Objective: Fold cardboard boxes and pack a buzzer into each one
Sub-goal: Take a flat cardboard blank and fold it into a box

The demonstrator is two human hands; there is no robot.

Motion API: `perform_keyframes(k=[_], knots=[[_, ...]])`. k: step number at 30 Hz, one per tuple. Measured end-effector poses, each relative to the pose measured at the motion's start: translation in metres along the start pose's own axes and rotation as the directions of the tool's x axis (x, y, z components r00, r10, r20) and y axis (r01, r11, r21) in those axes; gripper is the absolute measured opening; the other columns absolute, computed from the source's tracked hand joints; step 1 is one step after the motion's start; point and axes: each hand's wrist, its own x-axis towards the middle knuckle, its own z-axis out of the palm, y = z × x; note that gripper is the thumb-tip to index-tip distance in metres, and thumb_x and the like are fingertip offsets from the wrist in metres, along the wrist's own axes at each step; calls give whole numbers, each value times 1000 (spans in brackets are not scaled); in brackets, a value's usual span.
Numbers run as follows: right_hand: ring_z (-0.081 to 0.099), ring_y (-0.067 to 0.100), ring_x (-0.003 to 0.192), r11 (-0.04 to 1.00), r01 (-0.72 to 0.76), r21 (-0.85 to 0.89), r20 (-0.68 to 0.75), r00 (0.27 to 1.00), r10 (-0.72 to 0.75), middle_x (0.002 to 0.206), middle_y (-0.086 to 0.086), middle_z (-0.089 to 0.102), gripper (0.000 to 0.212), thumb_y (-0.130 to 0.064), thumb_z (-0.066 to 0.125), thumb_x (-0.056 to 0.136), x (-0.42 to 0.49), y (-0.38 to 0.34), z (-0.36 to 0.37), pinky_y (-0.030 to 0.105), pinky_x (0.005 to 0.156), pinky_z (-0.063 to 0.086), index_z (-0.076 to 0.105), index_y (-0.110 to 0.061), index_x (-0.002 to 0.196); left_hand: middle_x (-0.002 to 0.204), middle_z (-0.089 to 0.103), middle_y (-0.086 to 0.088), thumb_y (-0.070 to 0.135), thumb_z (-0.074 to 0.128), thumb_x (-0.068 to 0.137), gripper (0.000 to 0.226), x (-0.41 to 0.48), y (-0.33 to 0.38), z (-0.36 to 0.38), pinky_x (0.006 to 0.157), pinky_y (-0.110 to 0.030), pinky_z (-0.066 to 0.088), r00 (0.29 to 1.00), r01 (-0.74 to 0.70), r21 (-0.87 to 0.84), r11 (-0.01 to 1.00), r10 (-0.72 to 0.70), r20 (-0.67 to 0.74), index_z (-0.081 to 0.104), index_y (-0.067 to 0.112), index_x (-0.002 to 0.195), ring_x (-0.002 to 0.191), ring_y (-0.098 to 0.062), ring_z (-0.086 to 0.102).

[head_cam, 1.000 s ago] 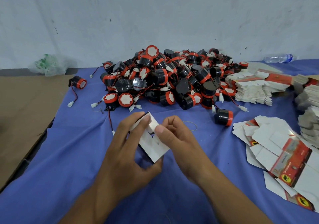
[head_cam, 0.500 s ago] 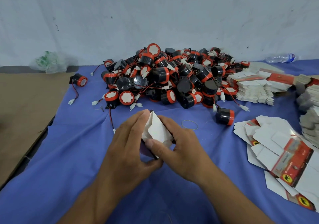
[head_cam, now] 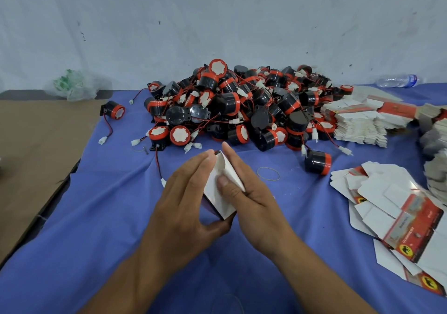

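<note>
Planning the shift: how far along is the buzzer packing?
Done: no packed box is visible. In hand: the left hand and right hand grip one white box, mid-fold. Left: the buzzer pile and the flat box stack, both large.

Ahead buzzer pile (head_cam: 242, 110) blocks; cloth (head_cam: 108, 217) open leftward (rubber band (head_cam: 268, 173) right).

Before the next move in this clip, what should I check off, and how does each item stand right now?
1. Box securely held: ok. The left hand grips it and the right hand pinches it, thumb on its white face.
2. Box fully folded: not ok. The top flap looks untucked.
3. Buzzer within reach: ok. A loose buzzer lies on the cloth near the pile.
4. Free hand for picking: not ok. Both are on the box.
5. Box contents: cannot tell. The inside is hidden.
</note>
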Motion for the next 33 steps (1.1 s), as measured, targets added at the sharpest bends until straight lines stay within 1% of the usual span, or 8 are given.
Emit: perform_keyframes(k=[6,12,16,22,25,27,30,33], knots=[[49,-13,107,1000,-5,-24,21,1000,5,124,-10,48,50,-47,43,94,-2,-3,-2,1,88,34,29,-68,138,136,48,-13,34,68,79,69,1,0,-2,103,-35,45,1000,-12,25,1000,12,-2,47,-7,130,129,-22,46],[50,-4,120,995,61,-82,-63,996,-67,122,-23,54,50,-43,47,97,-4,-2,4,9,95,39,37,-51,145,136,48,-14,33,78,73,75,1,1,0,106,-27,43,1000,7,12,1000,-7,-17,48,-7,130,130,-20,45],[46,-10,121,948,104,-301,-105,984,-141,123,-31,51,50,-41,41,102,-5,0,5,4,95,33,34,-38,152,136,47,-14,42,71,78,76,3,3,2,108,-22,39,999,30,-28,999,-31,-33,44,-5,131,132,-14,41],[53,0,112,843,138,-520,-93,972,-217,131,-10,59,56,-49,28,102,-4,1,3,4,89,36,34,-28,154,134,45,-12,31,80,68,81,1,2,1,111,-13,30,998,58,-33,998,-59,-27,43,-7,130,131,-13,38],[53,3,108,829,162,-535,-74,969,-237,127,-4,62,53,-43,32,105,-3,1,2,3,87,35,33,-25,154,134,45,-14,23,83,61,84,0,0,2,110,-16,32,999,39,-12,999,-40,-37,45,-10,129,131,-16,40],[51,0,114,872,175,-458,-34,976,-214,129,-6,58,51,-38,39,104,-2,0,0,5,91,35,32,-30,154,133,45,-15,22,84,61,84,0,-1,2,111,-17,33,998,30,9,1000,-29,-53,46,-13,127,129,-17,40],[50,-7,122,998,21,-61,43,999,-18,132,-12,56,45,-40,49,97,2,-7,-4,12,100,38,42,-55,138,132,46,-14,25,82,62,83,0,-4,2,110,-15,31,998,42,44,998,-40,-52,48,-17,126,126,-23,44],[56,2,123,972,-63,228,92,995,43,133,-8,63,42,-21,58,94,4,-8,-11,23,102,45,60,-48,126,135,46,-13,33,82,67,84,-2,-5,3,109,-14,31,999,37,36,999,-36,-27,49,-14,128,129,-22,43]])
